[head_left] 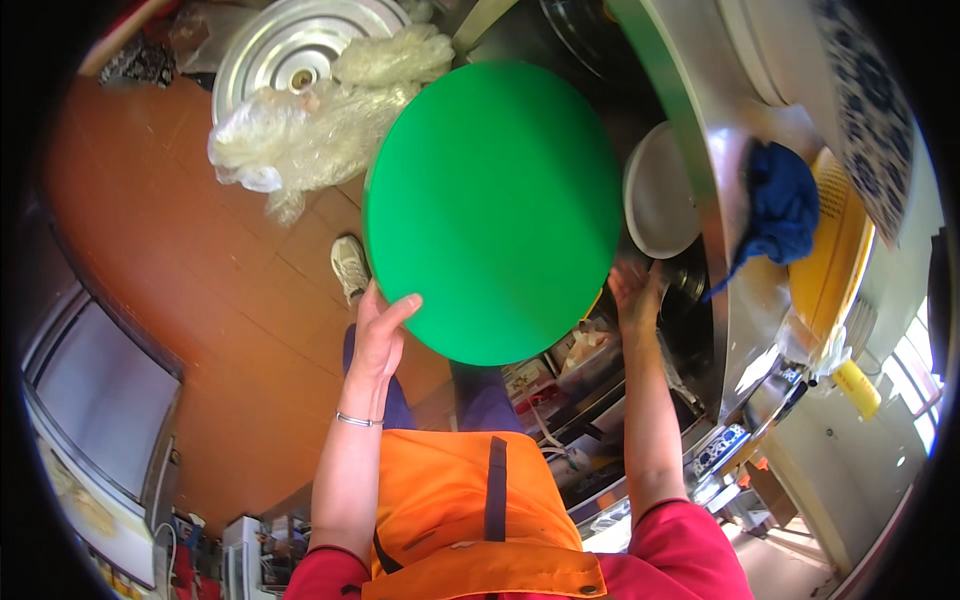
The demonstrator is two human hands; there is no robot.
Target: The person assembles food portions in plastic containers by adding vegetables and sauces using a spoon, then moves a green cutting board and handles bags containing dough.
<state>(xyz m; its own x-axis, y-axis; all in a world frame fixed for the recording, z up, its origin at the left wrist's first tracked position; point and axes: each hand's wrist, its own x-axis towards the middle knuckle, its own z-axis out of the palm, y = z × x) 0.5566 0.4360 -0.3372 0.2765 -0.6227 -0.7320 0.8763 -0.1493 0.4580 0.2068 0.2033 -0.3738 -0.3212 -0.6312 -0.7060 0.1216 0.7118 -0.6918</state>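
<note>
A large round green board point(495, 215), probably a cutting board, is tilted in front of me over the floor and a lower shelf. My left hand point(380, 330) grips its lower left edge, with the thumb on the green face and the fingers behind it. Beyond the board's right edge, my right hand point(636, 292) reaches in by the shelf under the counter. Its fingers look stretched out and apart, close to a pale round dish or lid point(664, 192); whether they touch it or the board I cannot tell. A bit of yellow edge shows beneath the green board.
A steel counter point(735, 330) runs along the right, with a blue cloth point(782, 203) and a yellow board point(832, 250) on it. Clear plastic bags point(300, 145) lie over a round metal lid point(262, 50) at the far left. Reddish tiled floor point(200, 300) stretches left.
</note>
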